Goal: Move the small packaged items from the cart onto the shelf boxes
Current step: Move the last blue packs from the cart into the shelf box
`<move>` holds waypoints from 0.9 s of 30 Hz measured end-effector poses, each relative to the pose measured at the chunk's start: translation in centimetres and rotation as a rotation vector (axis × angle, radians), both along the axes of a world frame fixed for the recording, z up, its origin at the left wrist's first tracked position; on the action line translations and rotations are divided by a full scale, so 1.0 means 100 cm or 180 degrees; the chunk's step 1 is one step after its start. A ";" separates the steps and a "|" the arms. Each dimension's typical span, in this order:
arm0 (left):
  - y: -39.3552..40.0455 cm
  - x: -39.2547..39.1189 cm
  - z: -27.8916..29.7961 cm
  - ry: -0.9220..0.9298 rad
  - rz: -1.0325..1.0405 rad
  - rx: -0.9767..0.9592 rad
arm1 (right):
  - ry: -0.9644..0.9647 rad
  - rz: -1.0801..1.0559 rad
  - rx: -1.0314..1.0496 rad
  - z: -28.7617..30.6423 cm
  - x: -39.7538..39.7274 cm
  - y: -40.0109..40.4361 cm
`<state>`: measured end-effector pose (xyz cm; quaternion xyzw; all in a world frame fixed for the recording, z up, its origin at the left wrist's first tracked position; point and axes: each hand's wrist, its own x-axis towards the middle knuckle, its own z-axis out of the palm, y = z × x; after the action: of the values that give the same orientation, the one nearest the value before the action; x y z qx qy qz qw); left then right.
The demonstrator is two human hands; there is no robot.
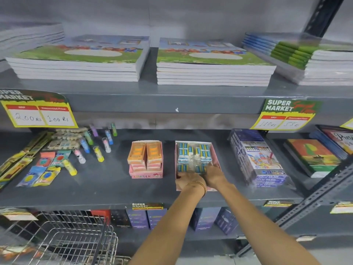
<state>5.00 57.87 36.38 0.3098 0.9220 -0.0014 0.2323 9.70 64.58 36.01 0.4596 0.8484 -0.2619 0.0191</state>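
A pink shelf box (215, 153) on the middle shelf holds several small blue-and-white packaged items (194, 151). Both hands reach into its near end. My left hand (188, 181) and my right hand (213, 174) close together on a clear-wrapped bundle of the blue packets (193, 165), which rests among the packets in the box. A second pink box labelled ERASER (146, 175) stands to the left, stacked with orange packets (145, 153). The wire cart (63, 238) sits at the lower left; its contents are not visible.
Glue sticks (99, 153) and carded stationery (44, 169) lie loose on the shelf's left. A wrapped stack of colour-pencil boxes (261, 161) stands right of the box, with notebooks (313, 156) beyond. Book stacks (212, 62) fill the upper shelf. A slotted metal upright (313, 192) runs at right.
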 end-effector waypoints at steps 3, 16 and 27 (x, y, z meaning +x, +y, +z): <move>-0.002 0.003 0.000 -0.0130 0.0140 0.0081 | 0.0127 -0.0014 -0.0073 -0.003 0.002 -0.001; -0.010 -0.003 0.008 -0.0658 0.0346 0.0595 | 0.0174 -0.0197 -0.0166 -0.002 0.008 0.005; -0.026 -0.015 0.026 0.0240 -0.0569 0.0577 | -0.0100 0.0018 0.0162 0.003 0.005 -0.005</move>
<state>3.51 55.27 38.97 0.4103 0.8951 0.0496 0.1674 10.23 64.06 36.32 0.4616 0.8557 -0.2328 0.0215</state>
